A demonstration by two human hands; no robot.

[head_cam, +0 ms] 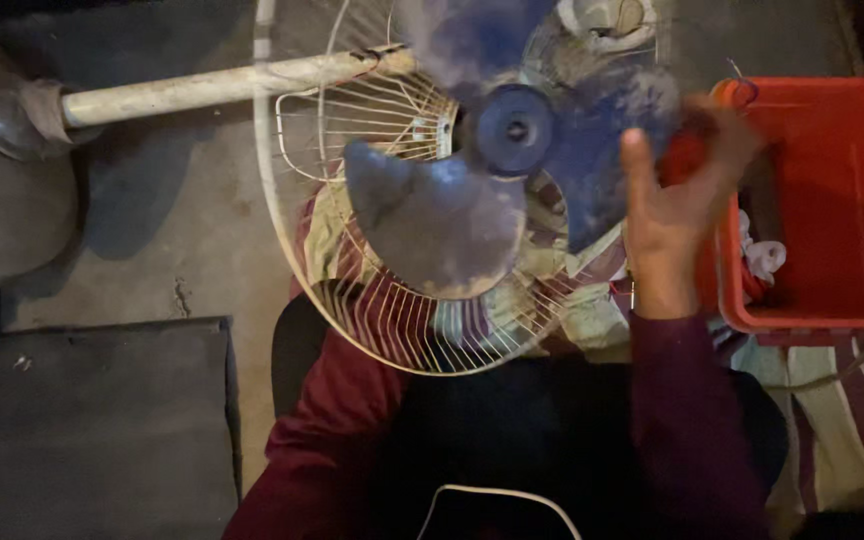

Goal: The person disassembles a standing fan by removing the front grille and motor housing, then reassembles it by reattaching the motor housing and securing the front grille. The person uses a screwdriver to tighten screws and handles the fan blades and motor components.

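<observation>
A dusty blue fan blade (pixel 442 225) with a round blue hub (pixel 515 130) sits in a white wire guard (pixel 372 310) that rests tilted over my lap. The fan's pale pole (pixel 212 85) runs off to the left. My right hand (pixel 672 215) is raised beside the blade's right edge, palm towards me, fingers apart and blurred, holding nothing that I can make out. My left sleeve (pixel 332 410) reaches up under the guard, and the left hand itself is hidden behind the wires and blade.
A red plastic tub (pixel 832 200) stands just right of my right hand with a white rag (pixel 767 255) in it. A striped cloth (pixel 832 400) lies under it. A dark slab (pixel 92 420) is at lower left on the concrete floor.
</observation>
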